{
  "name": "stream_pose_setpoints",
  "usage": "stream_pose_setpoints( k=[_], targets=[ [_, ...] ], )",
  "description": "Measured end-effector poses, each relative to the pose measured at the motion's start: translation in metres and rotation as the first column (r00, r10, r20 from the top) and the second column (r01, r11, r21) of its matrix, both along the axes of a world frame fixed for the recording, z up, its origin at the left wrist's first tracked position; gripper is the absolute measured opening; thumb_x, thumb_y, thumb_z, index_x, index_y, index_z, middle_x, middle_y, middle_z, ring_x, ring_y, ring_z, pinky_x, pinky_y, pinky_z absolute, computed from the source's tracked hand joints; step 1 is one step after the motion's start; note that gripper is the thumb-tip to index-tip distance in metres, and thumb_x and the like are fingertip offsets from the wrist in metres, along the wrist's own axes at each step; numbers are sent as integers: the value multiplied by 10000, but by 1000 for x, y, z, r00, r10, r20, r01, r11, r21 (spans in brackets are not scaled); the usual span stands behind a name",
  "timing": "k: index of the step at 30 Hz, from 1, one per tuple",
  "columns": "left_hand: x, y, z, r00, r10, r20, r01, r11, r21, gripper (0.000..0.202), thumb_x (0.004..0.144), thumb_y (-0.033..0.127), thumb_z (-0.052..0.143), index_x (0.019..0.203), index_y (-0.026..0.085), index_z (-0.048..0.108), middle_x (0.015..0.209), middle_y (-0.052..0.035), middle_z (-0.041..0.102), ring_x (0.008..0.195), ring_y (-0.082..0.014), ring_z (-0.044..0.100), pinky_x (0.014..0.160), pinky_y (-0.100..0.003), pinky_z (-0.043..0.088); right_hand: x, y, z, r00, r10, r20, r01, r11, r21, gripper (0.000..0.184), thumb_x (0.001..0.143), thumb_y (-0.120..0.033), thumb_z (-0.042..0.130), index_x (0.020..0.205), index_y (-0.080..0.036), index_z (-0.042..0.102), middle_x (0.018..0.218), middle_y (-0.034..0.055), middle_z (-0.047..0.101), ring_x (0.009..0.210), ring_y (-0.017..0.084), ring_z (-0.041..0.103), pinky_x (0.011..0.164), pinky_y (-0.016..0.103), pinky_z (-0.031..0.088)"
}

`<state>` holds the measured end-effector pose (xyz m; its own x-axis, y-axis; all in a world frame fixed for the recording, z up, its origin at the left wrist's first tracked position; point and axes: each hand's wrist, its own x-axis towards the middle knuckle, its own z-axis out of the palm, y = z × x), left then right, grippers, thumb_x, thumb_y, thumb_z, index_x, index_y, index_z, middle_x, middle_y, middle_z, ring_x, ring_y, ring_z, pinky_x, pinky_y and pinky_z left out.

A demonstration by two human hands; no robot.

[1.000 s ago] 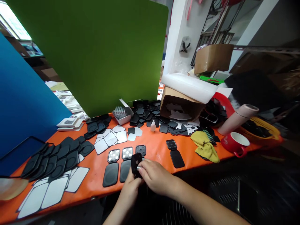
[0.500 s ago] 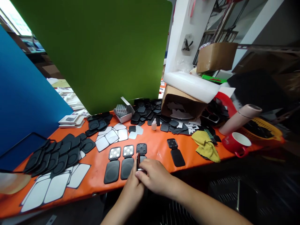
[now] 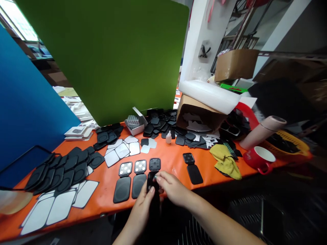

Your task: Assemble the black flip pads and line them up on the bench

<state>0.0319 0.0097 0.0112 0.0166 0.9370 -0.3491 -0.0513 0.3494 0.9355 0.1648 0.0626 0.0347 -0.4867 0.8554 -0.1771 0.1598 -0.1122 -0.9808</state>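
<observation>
Near the table's front edge, my left hand (image 3: 143, 200) is closed round a black flat piece (image 3: 151, 180) with rounded corners, its thumb on the face. My right hand (image 3: 171, 187) bends over the right side of that piece, fingers pinched together. A tiny bluish-green spot shows at those fingertips, too small to name. Behind the hands lie hinged two-part black pads: a left one (image 3: 122, 189) and a middle one (image 3: 139, 185), both with white dots on the small part. The small dark part of a third pad (image 3: 154, 164) shows; its lower part is hidden.
Another hinged pad (image 3: 194, 173) lies to the right, near a yellow cloth (image 3: 224, 160) and a red mug (image 3: 258, 160). A small dropper bottle (image 3: 168, 137) stands behind. Black pads (image 3: 73, 166) and white sheets (image 3: 61, 204) cover the left. A green panel (image 3: 114, 61) rises at the back.
The black flat piece was edge-on between my hands and now shows its broad face. My right hand has shifted slightly right, to the piece's side.
</observation>
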Motion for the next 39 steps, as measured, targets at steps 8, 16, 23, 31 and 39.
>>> stream_pose_setpoints(
  k=[8, 16, 23, 31, 39],
  targets=[
    [0, -9, -1, 773, -45, -633, 230, 950, 213, 452, 868, 317, 312, 1287, 158, 371, 1261, -121, 485, 1160, -226, 444, 928, -351, 369, -3, -11, 18, 836, -145, 530, -178, 841, 511, 222, 884, -242, 326, 823, -188, 532, 825, 42, 599, 767, 155, 533, 667, 256, 358],
    [1, -27, 1, 796, -107, -596, 218, 969, 116, 417, 855, 284, 333, 1237, 161, 446, 1157, -142, 569, 1061, -262, 533, 876, -372, 397, -9, -24, 2, 910, -92, 404, -93, 905, 416, 211, 825, -313, 457, 666, -184, 505, 647, -19, 546, 601, 102, 471, 548, 208, 311],
    [-5, -17, -9, 985, 174, -6, -173, 982, 72, 441, 753, 242, 506, 1183, 151, 473, 1175, -110, 561, 1114, -262, 483, 901, -361, 399, -19, -16, -14, 999, -10, -36, 10, 1000, 11, 318, 863, -418, 356, 742, -174, 521, 731, 13, 545, 683, 126, 514, 625, 237, 399],
    [-12, -17, 0, 987, 152, -50, -148, 986, 77, 454, 799, 392, 498, 1183, 149, 484, 1156, -100, 577, 1091, -261, 502, 916, -371, 398, -13, -15, -5, 990, -6, 141, -14, 990, 139, 289, 872, -388, 358, 694, -185, 462, 695, -1, 504, 664, 124, 464, 605, 238, 364],
    [-26, -40, -6, 766, 33, -642, 262, 896, 359, 453, 818, 202, 429, 1263, 286, 426, 1260, -11, 504, 1138, -187, 472, 950, -293, 387, -5, -21, 5, 973, 93, -209, -168, 911, -377, 318, 832, -458, 424, 680, -179, 411, 554, -65, 321, 454, 54, 250, 431, 184, 204]
  ],
)
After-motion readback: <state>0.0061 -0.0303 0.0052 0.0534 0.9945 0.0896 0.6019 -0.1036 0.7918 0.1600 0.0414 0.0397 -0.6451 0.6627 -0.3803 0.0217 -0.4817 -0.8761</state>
